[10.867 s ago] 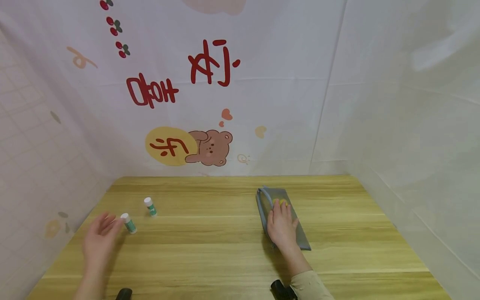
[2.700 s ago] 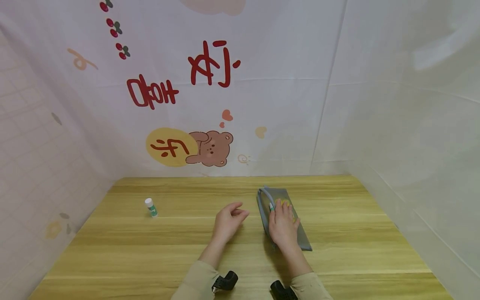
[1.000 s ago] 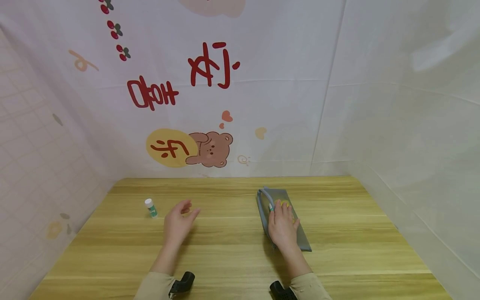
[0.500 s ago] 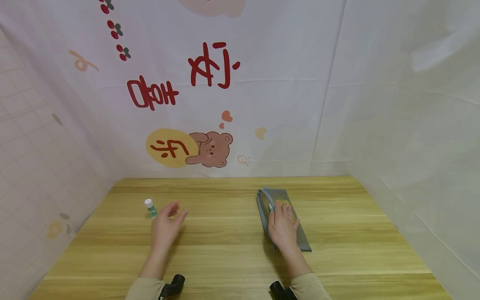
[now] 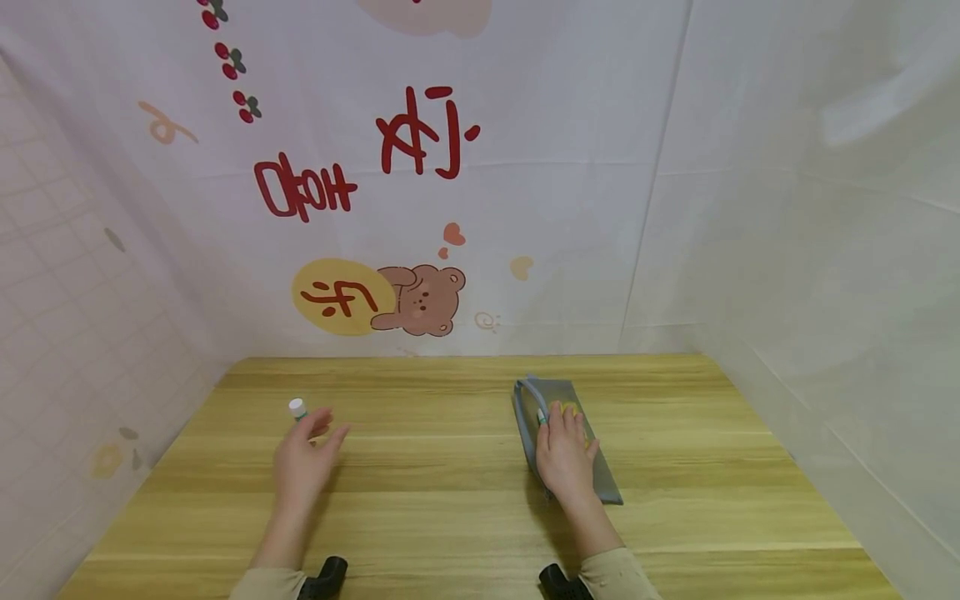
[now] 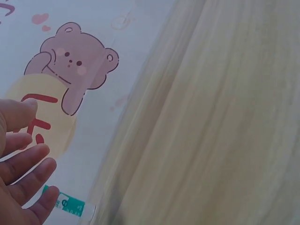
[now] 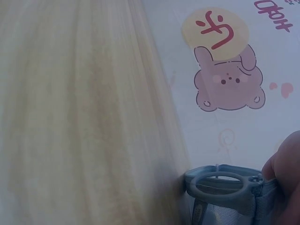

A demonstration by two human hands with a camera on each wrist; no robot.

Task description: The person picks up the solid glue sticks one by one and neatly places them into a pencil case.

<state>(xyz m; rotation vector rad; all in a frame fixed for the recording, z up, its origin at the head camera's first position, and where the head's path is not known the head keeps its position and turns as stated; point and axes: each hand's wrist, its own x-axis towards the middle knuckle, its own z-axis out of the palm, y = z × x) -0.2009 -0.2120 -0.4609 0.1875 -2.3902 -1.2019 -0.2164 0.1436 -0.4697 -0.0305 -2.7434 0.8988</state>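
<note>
My left hand hovers over the left side of the table, fingers loosely bent and nothing held. Just beyond it a white-capped green glue stick stands upright, its lower part behind the hand in the head view. Beyond the fingers in the left wrist view, the glue stick shows its green label. My right hand lies on a grey-blue zip pouch and holds it by its open edge. A small white and green end shows at the pouch opening. Yellow marks show around the right fingertips.
The wood-grain table lies between the hands. A white printed cloth with a cartoon bear hangs at its back edge; similar cloth covers both sides. Black wrist mounts show at the bottom edge.
One of two glue sticks left the left side, and a white-green end appeared at the pouch opening. My left hand moved back left from near the pouch; the right hand stayed.
</note>
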